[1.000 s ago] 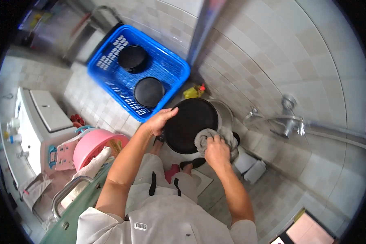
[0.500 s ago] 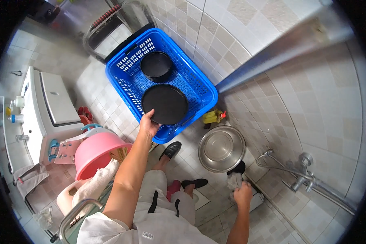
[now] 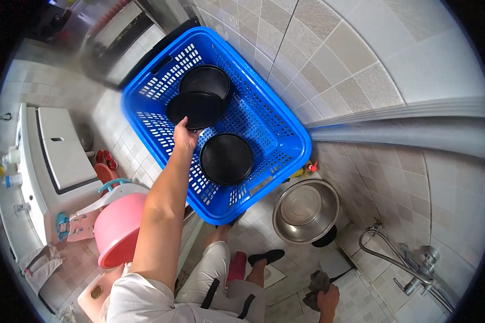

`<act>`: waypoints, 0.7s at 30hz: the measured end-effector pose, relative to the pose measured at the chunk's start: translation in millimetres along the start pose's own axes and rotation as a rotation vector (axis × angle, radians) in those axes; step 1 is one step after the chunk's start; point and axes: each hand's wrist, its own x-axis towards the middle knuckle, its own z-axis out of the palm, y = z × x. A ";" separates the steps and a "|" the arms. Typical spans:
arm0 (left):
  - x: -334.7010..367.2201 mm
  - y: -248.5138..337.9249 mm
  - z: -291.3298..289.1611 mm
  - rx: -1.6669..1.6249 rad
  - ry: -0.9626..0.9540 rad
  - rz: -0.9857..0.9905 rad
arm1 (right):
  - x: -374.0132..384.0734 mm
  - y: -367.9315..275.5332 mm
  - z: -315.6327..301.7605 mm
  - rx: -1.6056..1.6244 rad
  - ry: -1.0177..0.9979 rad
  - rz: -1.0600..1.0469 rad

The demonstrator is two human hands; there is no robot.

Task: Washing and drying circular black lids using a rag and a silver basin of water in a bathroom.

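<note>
My left hand (image 3: 185, 135) grips the near edge of a round black pan (image 3: 196, 110), fingers under it and thumb on top. The pan is inside the blue plastic basket (image 3: 295, 119), partly covering a far black pan (image 3: 203, 79) that looks stacked. Nearer in the basket lies another round black pan (image 3: 226, 160), just right of my left wrist. My right hand (image 3: 327, 302) is low at the right, closed on a crumpled grey cloth (image 3: 316, 285) that hangs above the tiled floor.
A wide metal basin (image 3: 306, 211) stands right of the basket, with a yellow bottle (image 3: 297, 173) partly hidden behind it. On the left are a pink tub (image 3: 118, 229) and a white cabinet (image 3: 67, 145). A wall tap (image 3: 412, 282) juts out at the right.
My left hand has carried the black pan from the near part of the basket toward the far pans, uncovering the near one. My right hand has drawn back from the basin with the cloth.
</note>
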 end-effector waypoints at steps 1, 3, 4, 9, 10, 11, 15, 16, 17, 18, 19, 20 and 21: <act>3.9 -3.4 2.4 0.042 0.021 0.026 | -1.6 -9.7 -6.2 -0.004 -0.031 -0.004; 18.9 -5.0 2.4 0.015 0.025 0.036 | 0.0 -19.8 -6.9 -0.004 -0.060 -0.010; 26.5 -5.8 3.2 -0.014 0.030 0.047 | 1.1 -20.9 -3.5 0.010 -0.024 -0.045; 53.2 -4.5 5.9 0.003 -0.064 0.059 | 7.8 -44.8 -2.5 0.071 -0.034 -0.005; 54.3 -3.5 6.4 0.010 -0.062 0.054 | 8.6 -47.2 -1.6 0.090 -0.004 -0.037; 55.4 -2.3 7.4 0.077 -0.023 0.068 | 6.7 -47.6 0.2 0.110 0.028 -0.068; 53.8 6.3 15.9 0.129 0.028 0.112 | -1.9 -43.6 19.3 0.109 0.150 -0.161; 49.3 11.2 20.1 0.149 0.076 0.140 | -3.3 -56.2 12.5 0.139 0.119 -0.122; 37.2 8.1 24.6 0.176 0.043 0.137 | -6.3 -64.3 6.8 0.165 0.093 -0.073; 26.6 3.6 25.8 0.187 0.029 0.135 | -9.0 -62.8 10.1 0.179 0.097 -0.063; 14.8 -1.2 27.3 0.355 0.045 0.120 | -12.2 -60.4 16.1 0.238 0.146 -0.060; 2.5 -3.0 29.1 0.527 0.059 0.112 | -15.4 -59.5 22.0 0.304 0.194 -0.058; -13.8 -12.5 30.1 0.539 0.074 0.095 | -18.5 -62.8 22.0 0.321 0.198 -0.035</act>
